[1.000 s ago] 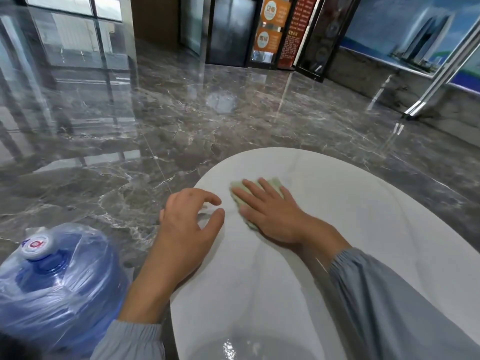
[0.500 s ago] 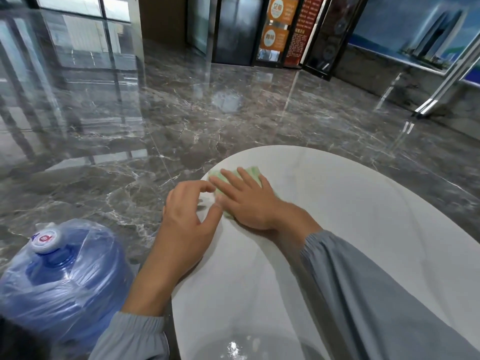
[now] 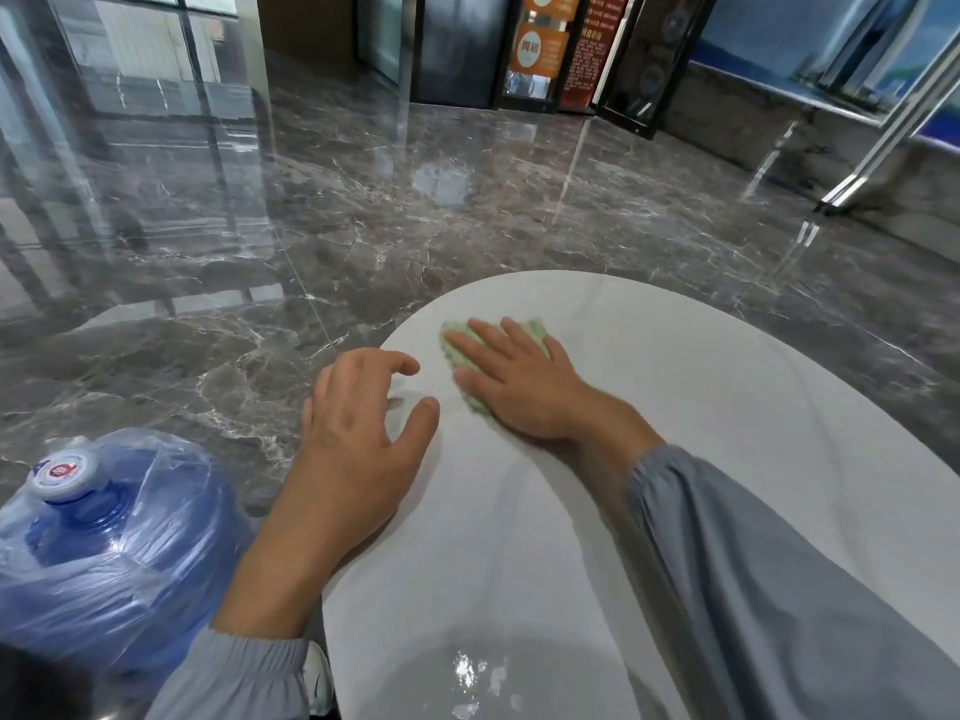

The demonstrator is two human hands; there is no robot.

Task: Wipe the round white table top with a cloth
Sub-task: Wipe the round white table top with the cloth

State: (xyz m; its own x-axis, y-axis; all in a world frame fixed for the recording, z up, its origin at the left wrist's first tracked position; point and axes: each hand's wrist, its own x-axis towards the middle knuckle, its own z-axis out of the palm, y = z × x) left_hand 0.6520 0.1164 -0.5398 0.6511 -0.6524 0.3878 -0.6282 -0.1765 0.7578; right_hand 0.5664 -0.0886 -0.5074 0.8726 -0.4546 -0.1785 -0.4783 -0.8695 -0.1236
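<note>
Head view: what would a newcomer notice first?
The right hand presses a green cloth flat near the far left edge of the round white table top. The left hand rests at the table's left edge, and a blue water bottle wrapped in plastic stands lower left.

A polished grey marble floor [image 3: 467,226] with white veins fills most of the frame and mirrors a pale patch of light [image 3: 441,184]. Glass panels [image 3: 130,70] stand upper left, dark doors [image 3: 452,44] and an orange sign [image 3: 535,49] top centre, and a blue mural [image 3: 805,44] upper right. A plastic-wrapped blue water jug [image 3: 119,553] sits lower left.
</note>
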